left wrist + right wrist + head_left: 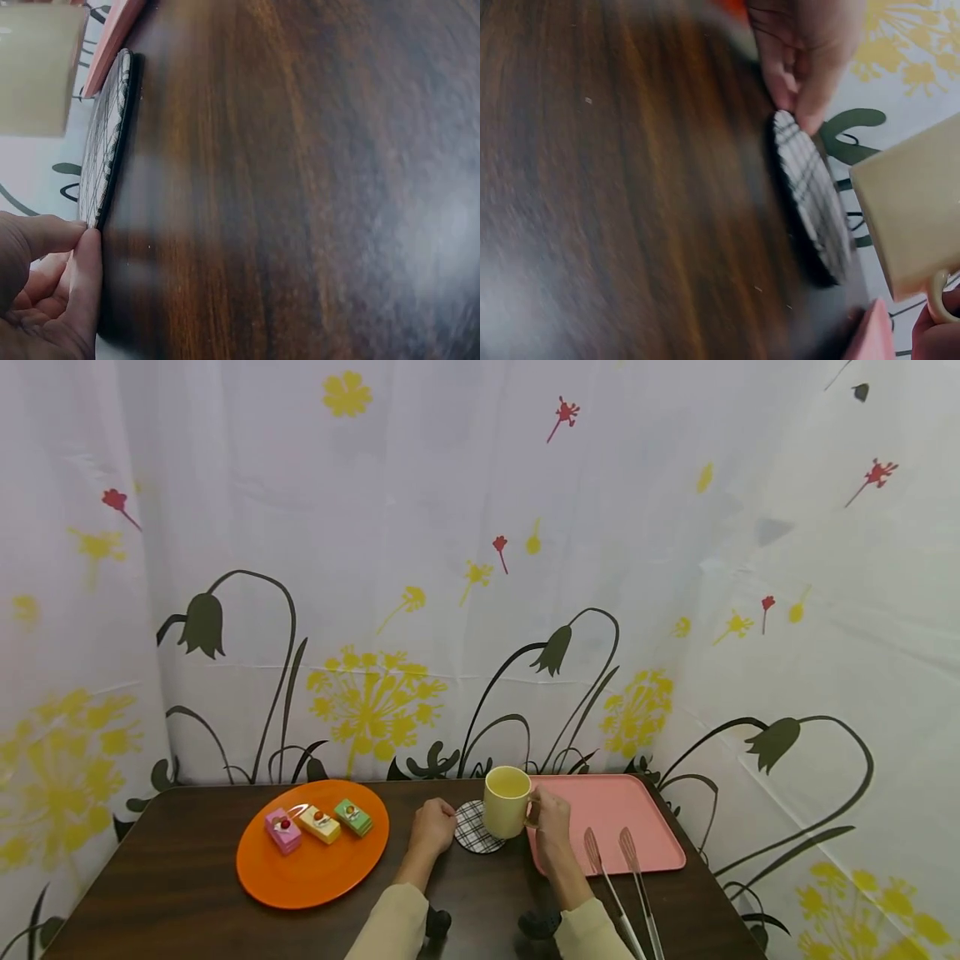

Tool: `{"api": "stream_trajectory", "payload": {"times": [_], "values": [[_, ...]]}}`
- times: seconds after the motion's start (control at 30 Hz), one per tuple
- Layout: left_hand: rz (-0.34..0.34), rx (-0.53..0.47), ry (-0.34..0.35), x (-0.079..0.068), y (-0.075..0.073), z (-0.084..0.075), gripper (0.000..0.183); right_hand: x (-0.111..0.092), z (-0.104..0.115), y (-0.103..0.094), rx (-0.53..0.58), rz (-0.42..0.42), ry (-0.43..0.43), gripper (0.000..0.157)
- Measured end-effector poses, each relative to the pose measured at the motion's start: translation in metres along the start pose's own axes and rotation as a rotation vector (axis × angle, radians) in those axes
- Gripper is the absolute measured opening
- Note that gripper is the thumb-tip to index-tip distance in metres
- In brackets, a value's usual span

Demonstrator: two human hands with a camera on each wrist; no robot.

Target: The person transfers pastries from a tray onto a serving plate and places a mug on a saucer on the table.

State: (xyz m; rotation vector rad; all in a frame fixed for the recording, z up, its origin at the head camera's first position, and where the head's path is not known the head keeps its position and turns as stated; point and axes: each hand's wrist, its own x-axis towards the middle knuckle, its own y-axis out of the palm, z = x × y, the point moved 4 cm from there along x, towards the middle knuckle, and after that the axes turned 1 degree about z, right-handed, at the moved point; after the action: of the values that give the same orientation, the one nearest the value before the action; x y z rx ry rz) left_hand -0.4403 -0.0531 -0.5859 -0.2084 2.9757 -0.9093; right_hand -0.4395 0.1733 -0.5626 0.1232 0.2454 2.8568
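My left hand (pixel 433 827) pinches the near-left edge of a round checked coaster (pixel 471 832) between thumb and finger. In the left wrist view, the thumb and fingertip meet right at the rim of the coaster (pixel 109 142), which lies low along the dark tabletop. A pale yellow mug (pixel 504 806) hangs upright over the coaster's right part in the head view. Its handle is gripped by my right hand (pixel 553 818). The right wrist view shows a gap between the bottom of the mug (pixel 915 210) and the coaster (pixel 814 199).
An orange plate (pixel 300 885) at left bears pink, yellow and green toy cake slices (pixel 318 824). Behind and right of my right hand lies a pink tray (pixel 652 852). Metal tongs (pixel 637 885) rest across its front edge. A flowered curtain (pixel 450 527) hangs behind the table.
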Motion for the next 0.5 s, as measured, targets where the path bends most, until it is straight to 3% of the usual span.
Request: {"api": "stream_trajectory", "payload": {"times": [0.1,0.5], "values": [[0.005,0.008,-0.007,0.001,0.000,0.000,0.004,0.000,-0.008,0.005,0.030,-0.011,0.005,0.036],[0.014,0.039,-0.005,0.043,0.045,0.053,0.004,-0.008,-0.024,0.014,-0.006,-0.021,0.039,0.035]]}}
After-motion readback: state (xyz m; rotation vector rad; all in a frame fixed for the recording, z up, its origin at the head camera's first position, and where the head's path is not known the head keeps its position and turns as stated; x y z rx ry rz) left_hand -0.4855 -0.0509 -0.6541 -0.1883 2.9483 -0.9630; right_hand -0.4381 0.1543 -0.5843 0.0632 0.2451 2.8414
